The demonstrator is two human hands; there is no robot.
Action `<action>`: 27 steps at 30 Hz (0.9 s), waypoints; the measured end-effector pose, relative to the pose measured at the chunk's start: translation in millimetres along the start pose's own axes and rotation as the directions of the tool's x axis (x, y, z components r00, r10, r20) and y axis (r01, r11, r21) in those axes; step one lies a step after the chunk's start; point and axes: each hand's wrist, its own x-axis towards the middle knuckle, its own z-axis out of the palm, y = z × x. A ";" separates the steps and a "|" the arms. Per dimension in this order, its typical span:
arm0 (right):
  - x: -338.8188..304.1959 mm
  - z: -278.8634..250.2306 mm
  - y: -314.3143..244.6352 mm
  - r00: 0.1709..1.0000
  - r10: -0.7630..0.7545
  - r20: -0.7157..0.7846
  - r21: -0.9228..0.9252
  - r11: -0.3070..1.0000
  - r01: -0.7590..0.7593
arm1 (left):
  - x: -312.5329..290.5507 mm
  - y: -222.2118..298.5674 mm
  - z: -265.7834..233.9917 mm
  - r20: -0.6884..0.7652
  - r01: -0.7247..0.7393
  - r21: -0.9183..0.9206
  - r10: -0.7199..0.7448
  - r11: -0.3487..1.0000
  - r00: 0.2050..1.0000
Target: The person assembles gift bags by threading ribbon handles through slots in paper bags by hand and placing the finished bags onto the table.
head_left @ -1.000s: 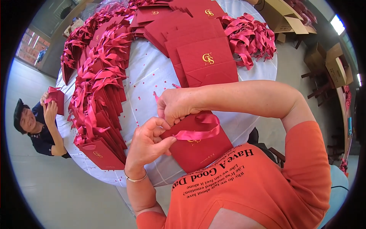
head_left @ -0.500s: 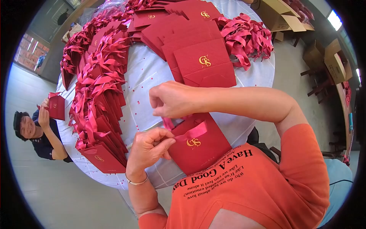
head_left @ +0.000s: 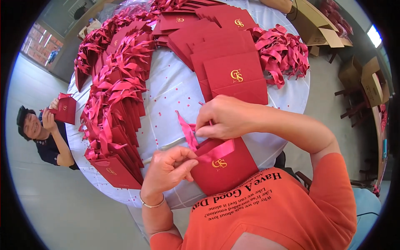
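A red paper gift bag with a gold emblem rests at the table's near edge, against my orange shirt. My left hand pinches the bag's upper left corner, where a pink ribbon crosses its front. Above the bag's mouth, my right hand is closed with fingertips together on a pink ribbon, whose end pokes out by the knuckles. Another loose ribbon length stands up between the two hands. The fingers partly hide where the ribbon passes through the bag.
Flat red bags lie fanned beyond my right hand, beside a heap of pink ribbons. Rows of ribboned bags line the left of the white-covered table. A co-worker holds a bag at left. Cardboard boxes stand at right.
My right hand has drawn closer to the bag's mouth, and a ribbon length now stands higher beside it. My left hand keeps its pinch at the corner. The whole view has shifted slightly.
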 end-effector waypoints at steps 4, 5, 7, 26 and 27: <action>31.7 10.8 -10.7 0.955 0.252 0.155 -0.207 0.954 -0.218 | 0.4 0.6 0.3 -0.005 -0.014 0.048 0.014 0.999 1.000; 37.3 13.4 -11.1 0.949 0.270 0.166 -0.223 0.947 -0.231 | 0.4 0.4 0.1 -0.002 -0.004 0.050 0.004 0.999 1.000; 43.3 18.1 -9.1 0.918 0.365 0.152 -0.104 0.930 -0.353 | 0.4 0.2 -0.2 -0.007 0.005 0.043 -0.005 0.999 1.000; 97.4 32.1 26.4 0.971 0.142 -0.192 -0.191 0.965 -0.179 | 9.4 -4.4 -1.3 0.056 0.081 0.042 -0.083 0.996 0.995; 92.1 27.6 25.4 0.974 0.118 -0.191 -0.189 0.970 -0.155 | 9.2 -5.2 -1.2 0.049 0.056 0.068 -0.059 0.996 0.997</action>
